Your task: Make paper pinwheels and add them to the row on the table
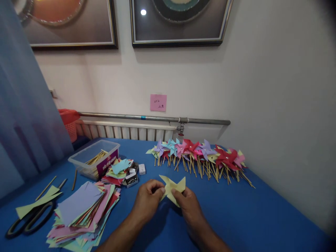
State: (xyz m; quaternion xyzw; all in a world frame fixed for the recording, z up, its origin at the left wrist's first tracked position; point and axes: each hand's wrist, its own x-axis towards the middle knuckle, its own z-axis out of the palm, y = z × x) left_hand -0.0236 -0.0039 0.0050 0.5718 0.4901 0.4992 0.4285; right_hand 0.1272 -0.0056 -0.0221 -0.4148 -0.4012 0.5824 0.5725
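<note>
Both of my hands pinch a pale yellow paper pinwheel (173, 187) just above the blue table (236, 217). My left hand (147, 200) grips its left side with fingers curled closed. From the right, my right hand (189, 203) holds its lower edge between thumb and fingers. Folded points of the paper stick up and out to both sides. No stick shows on it.
A row of finished coloured pinwheels on wooden sticks (202, 155) lies at the back. A stack of coloured paper squares (84, 210) sits at the left, with black scissors (28, 220), a clear box of sticks (94, 159) and small metal boxes (131, 176) nearby.
</note>
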